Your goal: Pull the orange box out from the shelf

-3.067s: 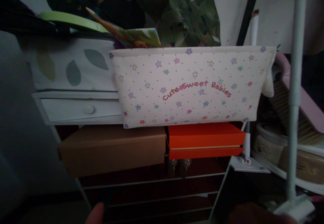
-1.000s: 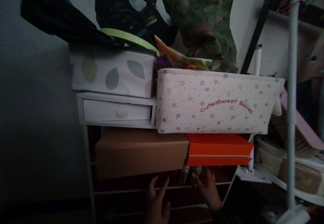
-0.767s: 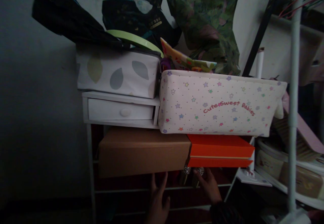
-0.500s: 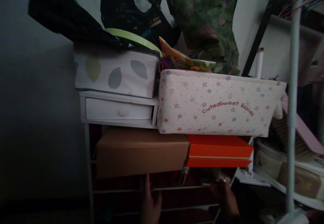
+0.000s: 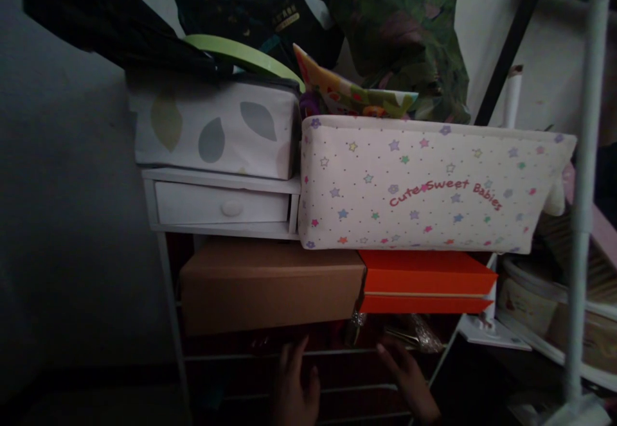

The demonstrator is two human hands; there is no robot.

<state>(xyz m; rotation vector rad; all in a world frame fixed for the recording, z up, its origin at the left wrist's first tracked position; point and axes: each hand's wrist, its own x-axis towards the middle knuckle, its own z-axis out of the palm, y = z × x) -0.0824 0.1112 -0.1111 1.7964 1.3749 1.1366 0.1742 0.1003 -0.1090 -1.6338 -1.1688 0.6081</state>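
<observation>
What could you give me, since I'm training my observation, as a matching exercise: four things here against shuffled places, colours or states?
1. Left hand
2. Right hand
3. Fabric storage bin
4. Drawer

A. Nearest the glittery shoes
B. Plain white
C. Below the brown cardboard box in the picture
D. Cream, star-printed

Pairs: 1-C, 2-A, 3-D, 4-B

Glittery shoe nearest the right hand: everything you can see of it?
The glittery shoe has a sparkly, silvery-looking surface and a narrow, smooth gold-toned part extending leftward. It appears to lie on its side on the rack, below the orange box and right of a second shoe. The right hand is open just below and left, with no clear contact. Darkness hides finer parts and the exact material.
</observation>
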